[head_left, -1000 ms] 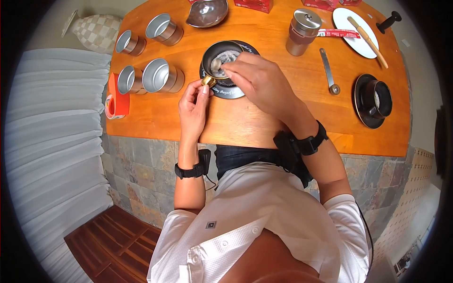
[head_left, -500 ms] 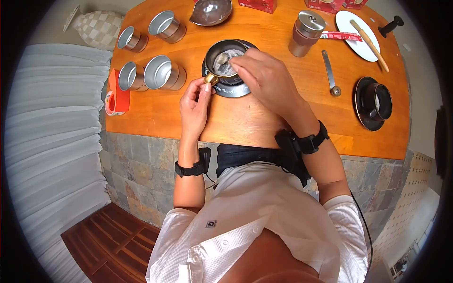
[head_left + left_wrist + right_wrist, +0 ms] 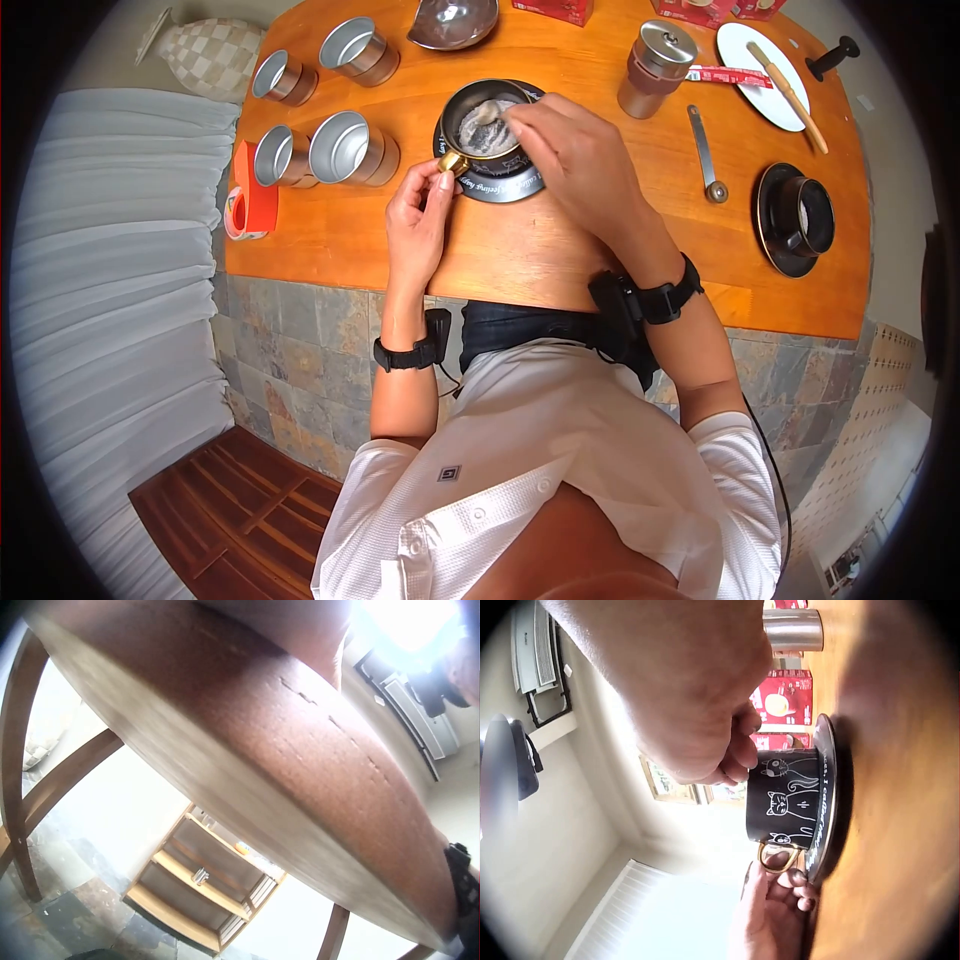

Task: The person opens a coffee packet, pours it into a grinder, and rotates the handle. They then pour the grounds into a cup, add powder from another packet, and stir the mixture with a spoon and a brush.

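A black cup [image 3: 781,799] with white cat drawings stands on a black saucer [image 3: 505,188] that has white lettering. My left hand [image 3: 417,215] pinches the cup's gold handle [image 3: 453,163] between thumb and fingers. Over the right side of the rim, my right hand [image 3: 578,150] pinches a small spoon [image 3: 488,116], its handle mostly hidden by the fingers. The spoon's bowl sits within the cup, among whitish, powdery-looking contents [image 3: 484,138]. From the right wrist, the curled fingers show just above the cup's mouth. Only the table's edge fills most of the left wrist view.
Several metal cups [image 3: 352,150] stand at the left, near an orange-red tape dispenser [image 3: 258,195]. A lidded tumbler [image 3: 655,70], a metal measuring spoon [image 3: 705,150] and a second black cup [image 3: 803,215] are to the right. Farther back lie a white plate [image 3: 740,50] and a dark bowl [image 3: 455,22].
The spoon's bowl has moved from the cup's left side toward its middle and far side, the right hand moving with it. My left hand keeps its pinch on the handle.
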Action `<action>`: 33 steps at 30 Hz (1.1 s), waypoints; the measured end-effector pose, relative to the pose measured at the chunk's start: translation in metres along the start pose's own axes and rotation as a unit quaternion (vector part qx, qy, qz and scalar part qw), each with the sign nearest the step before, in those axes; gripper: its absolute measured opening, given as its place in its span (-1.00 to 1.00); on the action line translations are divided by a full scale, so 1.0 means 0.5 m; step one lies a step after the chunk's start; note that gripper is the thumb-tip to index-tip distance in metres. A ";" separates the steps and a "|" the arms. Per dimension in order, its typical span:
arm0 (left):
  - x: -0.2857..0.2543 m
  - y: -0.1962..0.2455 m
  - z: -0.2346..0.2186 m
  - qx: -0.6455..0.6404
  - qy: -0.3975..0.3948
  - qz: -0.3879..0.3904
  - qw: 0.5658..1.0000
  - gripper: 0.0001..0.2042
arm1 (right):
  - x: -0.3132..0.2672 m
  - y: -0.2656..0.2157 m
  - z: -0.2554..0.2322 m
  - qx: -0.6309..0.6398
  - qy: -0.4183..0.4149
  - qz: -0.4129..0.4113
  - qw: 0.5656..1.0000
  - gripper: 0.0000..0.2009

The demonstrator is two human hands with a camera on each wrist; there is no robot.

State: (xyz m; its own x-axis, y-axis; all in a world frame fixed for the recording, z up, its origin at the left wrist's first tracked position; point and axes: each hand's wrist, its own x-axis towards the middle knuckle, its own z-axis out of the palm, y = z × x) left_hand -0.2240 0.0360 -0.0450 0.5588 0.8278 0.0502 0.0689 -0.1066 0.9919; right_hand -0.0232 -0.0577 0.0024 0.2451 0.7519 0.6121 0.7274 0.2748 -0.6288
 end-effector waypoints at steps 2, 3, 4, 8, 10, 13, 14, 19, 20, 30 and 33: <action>0.001 -0.004 -0.003 0.002 0.000 0.006 1.000 -0.78 | 0.002 -0.001 -0.002 -0.022 0.037 0.019 0.999 -0.88; 0.000 -0.006 -0.003 -0.001 0.001 0.005 1.000 -0.78 | 0.002 -0.001 -0.003 -0.021 0.036 0.018 0.999 -0.88; 0.000 -0.008 -0.003 -0.004 0.001 0.002 1.000 -0.78 | 0.002 -0.001 -0.004 0.002 0.023 0.021 1.000 -0.88; -0.001 -0.010 -0.005 -0.005 -0.001 0.001 1.000 -0.77 | 0.002 -0.008 0.000 0.047 -0.035 0.009 0.998 -0.88; 0.000 -0.004 -0.003 0.002 0.002 -0.010 1.000 -0.77 | 0.000 -0.006 0.004 0.037 -0.027 0.013 0.999 -0.88; 0.000 -0.003 -0.004 0.000 0.002 -0.019 1.000 -0.77 | 0.002 0.000 0.002 0.003 0.007 0.008 1.000 -0.89; -0.001 -0.004 -0.004 0.001 0.002 -0.019 1.000 -0.77 | 0.001 0.001 0.001 -0.022 0.035 0.003 0.999 -0.89; 0.000 -0.007 -0.005 -0.005 0.001 -0.009 1.000 -0.77 | 0.001 -0.015 -0.004 0.013 0.004 0.009 1.000 -0.89; 0.000 -0.003 -0.004 -0.003 -0.001 -0.006 1.000 -0.77 | 0.000 -0.016 -0.003 0.043 -0.027 0.018 0.999 -0.89; 0.002 -0.012 -0.006 0.005 0.001 -0.004 1.000 -0.78 | 0.000 -0.008 -0.005 -0.059 0.046 -0.012 0.997 -0.89; 0.003 -0.013 -0.008 0.005 -0.005 0.003 1.000 -0.78 | -0.002 -0.017 -0.005 -0.018 0.022 0.012 1.000 -0.89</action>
State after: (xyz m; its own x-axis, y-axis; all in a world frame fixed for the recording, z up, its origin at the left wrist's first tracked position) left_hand -0.2269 0.0402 -0.0507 0.5681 0.8211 0.0542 0.0738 -0.1164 0.9905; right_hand -0.0279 -0.0621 0.0083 0.2892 0.7310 0.6180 0.7434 0.2353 -0.6261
